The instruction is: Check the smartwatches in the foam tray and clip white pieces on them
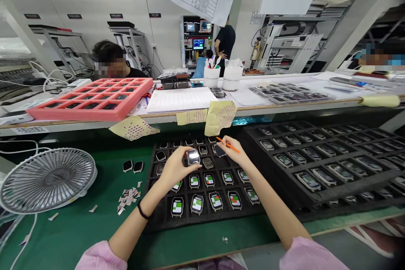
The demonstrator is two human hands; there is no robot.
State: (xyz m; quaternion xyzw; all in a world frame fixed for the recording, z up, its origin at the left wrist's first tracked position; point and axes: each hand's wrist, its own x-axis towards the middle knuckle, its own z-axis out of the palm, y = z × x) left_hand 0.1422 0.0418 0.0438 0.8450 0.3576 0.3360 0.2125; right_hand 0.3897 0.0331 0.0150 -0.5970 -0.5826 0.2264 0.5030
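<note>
Watch (193,157): held up in your left hand (175,168), above the black tray (205,219), its glossy face catching the light.
Left fingers: clamped on the watch at its edges, thumb to one side, most of the face uncovered.
Right fingers: pinched together on an orange stick (234,149) in your right hand (237,157); the stick slants above the tray's back rows, apart from the watch you hold.
Step in hand: you seem to be handling a single watch, with the stick at the ready; what the stick is for cannot be told.
Next move: probably calls for a steady left grip by the rim and a light right one, clear of the watches below.
Black tray: its two front rows carry watches with lit screens, green and white, some with red; those behind look mostly dark.
Worktop (72,232): green; to your left lie two dark watches (138,166) side by side, scattered small tabs (128,198) and a white fan (47,177); to your right, stacked trays (272,181) hold more watches.
Shelf (88,128): ahead of you, bearing a red foam tray (79,114) and a white pot (211,76) of pens; yellow dotted sheets (221,118) hang at its edge.
Room: a person (225,40) stands near lit displays (198,44); another person's dark hair (106,48) shows beyond the foam tray.
</note>
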